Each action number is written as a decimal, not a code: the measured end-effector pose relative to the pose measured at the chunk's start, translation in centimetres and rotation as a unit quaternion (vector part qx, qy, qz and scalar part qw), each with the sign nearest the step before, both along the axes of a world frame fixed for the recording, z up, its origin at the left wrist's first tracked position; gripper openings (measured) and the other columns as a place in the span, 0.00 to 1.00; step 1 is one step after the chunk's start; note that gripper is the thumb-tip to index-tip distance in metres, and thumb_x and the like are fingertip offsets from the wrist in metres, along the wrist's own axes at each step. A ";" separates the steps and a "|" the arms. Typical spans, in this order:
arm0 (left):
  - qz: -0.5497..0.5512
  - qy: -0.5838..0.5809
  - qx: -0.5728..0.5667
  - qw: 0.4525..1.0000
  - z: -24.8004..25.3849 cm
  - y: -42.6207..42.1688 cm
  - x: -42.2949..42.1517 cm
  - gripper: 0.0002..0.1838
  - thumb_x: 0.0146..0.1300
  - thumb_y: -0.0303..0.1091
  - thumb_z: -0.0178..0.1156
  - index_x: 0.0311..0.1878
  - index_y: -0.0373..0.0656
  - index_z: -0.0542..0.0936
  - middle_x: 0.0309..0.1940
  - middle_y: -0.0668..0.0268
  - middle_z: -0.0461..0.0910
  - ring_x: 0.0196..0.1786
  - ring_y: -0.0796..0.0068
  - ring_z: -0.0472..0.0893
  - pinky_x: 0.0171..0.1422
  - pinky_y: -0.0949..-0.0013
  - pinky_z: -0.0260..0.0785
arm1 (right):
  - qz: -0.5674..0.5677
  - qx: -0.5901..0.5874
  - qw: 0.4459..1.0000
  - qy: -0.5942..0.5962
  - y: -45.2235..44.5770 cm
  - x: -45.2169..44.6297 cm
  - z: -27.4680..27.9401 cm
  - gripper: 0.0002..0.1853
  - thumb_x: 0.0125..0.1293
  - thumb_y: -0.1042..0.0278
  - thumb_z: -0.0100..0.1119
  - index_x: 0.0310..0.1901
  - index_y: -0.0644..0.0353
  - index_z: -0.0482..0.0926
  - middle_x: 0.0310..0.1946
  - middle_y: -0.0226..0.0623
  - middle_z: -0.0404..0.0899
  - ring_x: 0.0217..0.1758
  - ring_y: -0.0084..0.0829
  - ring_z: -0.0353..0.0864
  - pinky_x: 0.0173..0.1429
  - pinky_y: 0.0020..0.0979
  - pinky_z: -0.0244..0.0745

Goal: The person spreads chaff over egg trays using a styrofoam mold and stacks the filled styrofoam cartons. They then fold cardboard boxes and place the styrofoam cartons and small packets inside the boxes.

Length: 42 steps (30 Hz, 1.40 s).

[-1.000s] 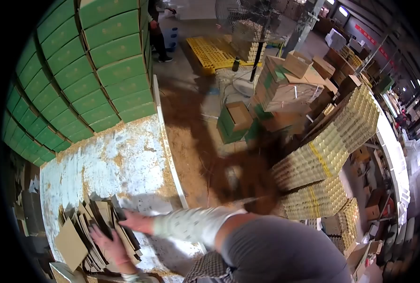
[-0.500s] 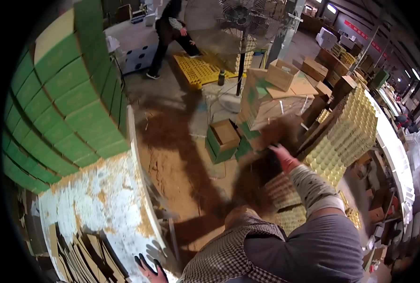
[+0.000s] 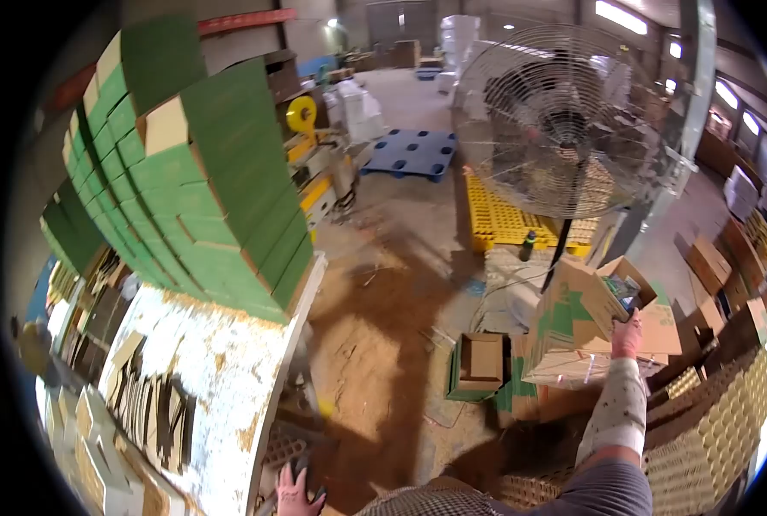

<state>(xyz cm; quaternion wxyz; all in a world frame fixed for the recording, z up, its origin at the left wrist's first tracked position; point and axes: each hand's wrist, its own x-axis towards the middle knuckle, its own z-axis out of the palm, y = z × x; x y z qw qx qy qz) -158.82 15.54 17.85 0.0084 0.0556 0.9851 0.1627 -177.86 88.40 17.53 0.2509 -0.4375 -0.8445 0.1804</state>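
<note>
Evidently, the right hand point(image 3: 627, 335) was at the near rim of a small open box point(image 3: 600, 308), plain brown cardboard with raised flaps, which sat on top of a larger carton point(image 3: 564, 348) marked with green. Its fingers were bent against the rim, but whether they gripped it could not be told. Something dark and bluish lay inside the box, too small to make out. The left hand point(image 3: 295, 494), cut off by the lower edge of the view, had its fingers spread, with nothing seen in them, beside the tabletop point(image 3: 215, 430). That surface was white, scuffed and strewn with tan debris; it bore cardboard strips point(image 3: 151, 413) and stacked green boxes point(image 3: 246, 146). Beyond stood a wire-caged fan point(image 3: 564, 120), a yellow pallet point(image 3: 492, 215) and a blue pallet point(image 3: 413, 150) on the floor.
</note>
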 end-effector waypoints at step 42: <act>-0.209 0.115 0.419 0.876 14.3 2.3 6.4 0.33 0.53 0.29 0.62 0.64 0.38 0.64 0.63 0.47 0.61 0.66 0.48 0.62 0.70 0.59 0.53 | 0.357 -0.253 0.877 0.197 -53.4 -11.5 6.9 0.24 0.54 0.48 0.59 0.42 0.62 0.81 0.41 0.48 0.82 0.48 0.46 0.80 0.51 0.39 0.74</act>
